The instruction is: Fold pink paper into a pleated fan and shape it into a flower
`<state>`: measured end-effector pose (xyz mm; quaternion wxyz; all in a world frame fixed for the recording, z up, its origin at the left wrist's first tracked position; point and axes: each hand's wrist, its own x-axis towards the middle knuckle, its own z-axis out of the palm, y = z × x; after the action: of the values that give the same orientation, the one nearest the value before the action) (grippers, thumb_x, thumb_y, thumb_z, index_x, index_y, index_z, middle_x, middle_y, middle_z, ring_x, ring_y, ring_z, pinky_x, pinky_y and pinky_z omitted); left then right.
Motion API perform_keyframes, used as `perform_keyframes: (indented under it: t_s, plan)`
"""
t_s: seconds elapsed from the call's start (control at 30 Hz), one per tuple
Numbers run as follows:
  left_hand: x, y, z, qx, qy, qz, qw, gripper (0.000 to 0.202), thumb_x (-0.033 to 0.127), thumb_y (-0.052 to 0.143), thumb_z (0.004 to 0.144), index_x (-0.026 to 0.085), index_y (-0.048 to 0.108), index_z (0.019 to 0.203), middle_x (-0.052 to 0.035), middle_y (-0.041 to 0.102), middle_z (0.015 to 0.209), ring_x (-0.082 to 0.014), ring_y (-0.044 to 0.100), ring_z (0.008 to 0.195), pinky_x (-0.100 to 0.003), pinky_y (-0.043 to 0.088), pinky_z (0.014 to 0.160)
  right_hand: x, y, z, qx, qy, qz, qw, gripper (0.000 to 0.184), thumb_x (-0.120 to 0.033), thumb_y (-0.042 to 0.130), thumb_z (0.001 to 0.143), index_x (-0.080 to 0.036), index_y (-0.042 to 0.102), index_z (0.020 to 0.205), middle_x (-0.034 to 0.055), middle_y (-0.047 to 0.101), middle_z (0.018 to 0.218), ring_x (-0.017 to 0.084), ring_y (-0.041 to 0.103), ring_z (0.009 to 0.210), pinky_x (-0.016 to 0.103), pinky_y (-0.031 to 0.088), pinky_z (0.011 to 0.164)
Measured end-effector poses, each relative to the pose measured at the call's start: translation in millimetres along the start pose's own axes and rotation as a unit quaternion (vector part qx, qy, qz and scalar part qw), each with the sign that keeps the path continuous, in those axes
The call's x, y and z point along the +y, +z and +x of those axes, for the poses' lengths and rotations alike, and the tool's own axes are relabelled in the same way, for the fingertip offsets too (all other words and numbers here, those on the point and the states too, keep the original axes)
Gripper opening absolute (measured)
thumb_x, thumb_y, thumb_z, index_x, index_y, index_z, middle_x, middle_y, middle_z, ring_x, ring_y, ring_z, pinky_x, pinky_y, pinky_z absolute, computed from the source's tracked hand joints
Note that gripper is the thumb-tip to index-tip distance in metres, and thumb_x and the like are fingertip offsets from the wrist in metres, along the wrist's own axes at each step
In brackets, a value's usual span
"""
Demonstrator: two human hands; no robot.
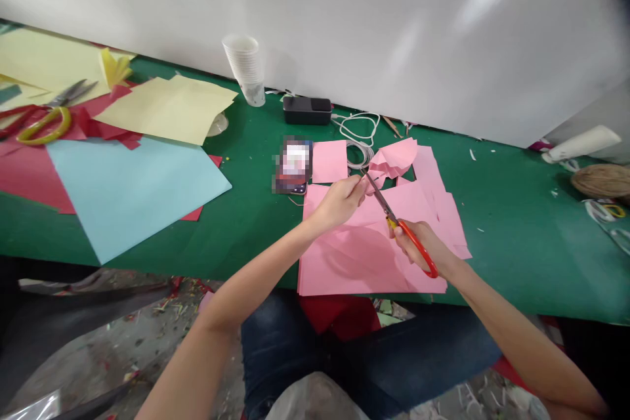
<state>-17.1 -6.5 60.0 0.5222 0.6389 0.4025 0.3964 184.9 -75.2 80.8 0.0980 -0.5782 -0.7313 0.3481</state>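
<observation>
My right hand (424,246) is closed round the red handles of a pair of scissors (394,220), whose blades point up and left. My left hand (339,200) pinches a folded pink paper piece (396,159) held just above the table, and the blade tips meet its lower edge. Under both hands lies a stack of pink paper sheets (354,262) on the green table (516,243). A small pink square (329,161) lies just beyond my left hand.
A phone (293,166), a coiled white cable (361,138) and a black box (308,109) lie behind the pink paper. A stack of white cups (245,69) stands by the wall. Light blue (128,187), yellow (167,108) and red sheets plus other scissors (46,111) lie left. A twine ball (600,180) sits right.
</observation>
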Motion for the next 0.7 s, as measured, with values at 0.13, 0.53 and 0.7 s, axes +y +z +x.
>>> perform_keyframes:
  t_s: [0.13, 0.53, 0.7]
  plan:
    - [-3.3, -0.1, 0.7, -0.006, -0.004, -0.002, 1.000, 0.034, 0.029, 0.032, 0.095, 0.018, 0.041, 0.064, 0.0022, 0.043, 0.056, -0.0095, 0.040, 0.054, -0.026, 0.032, 0.058, 1.3, 1.6, -1.0, 0.010, -0.005, -0.023, 1.000, 0.033, -0.043, 0.038, 0.092, -0.020, 0.047, 0.071, -0.0031, 0.047, 0.049, 0.011, 0.046, 0.041, 0.024, 0.035, 0.045]
    - [-5.2, -0.4, 0.3, -0.025, 0.027, -0.072, 0.997, 0.040, 0.041, 0.039, 0.093, 0.018, 0.039, 0.061, 0.0023, 0.041, 0.056, -0.0088, 0.041, 0.055, -0.025, 0.034, 0.058, 14.0, 6.1, 1.0, 0.077, -0.037, -0.042, 0.995, 0.031, -0.043, 0.040, 0.090, -0.023, 0.038, 0.066, -0.0050, 0.039, 0.044, 0.011, 0.040, 0.037, 0.024, 0.029, 0.042]
    - [-2.3, -8.0, 6.6, 0.037, -0.003, -0.169, 0.985, 0.037, 0.042, 0.046, 0.091, 0.017, 0.043, 0.064, 0.0042, 0.037, 0.056, -0.0070, 0.037, 0.053, -0.022, 0.031, 0.053, 31.3, 8.1, 8.7, 0.135, 0.014, 0.094, 0.986, 0.038, -0.053, 0.040, 0.090, -0.022, 0.037, 0.067, -0.0077, 0.032, 0.046, 0.008, 0.035, 0.037, 0.021, 0.028, 0.037]
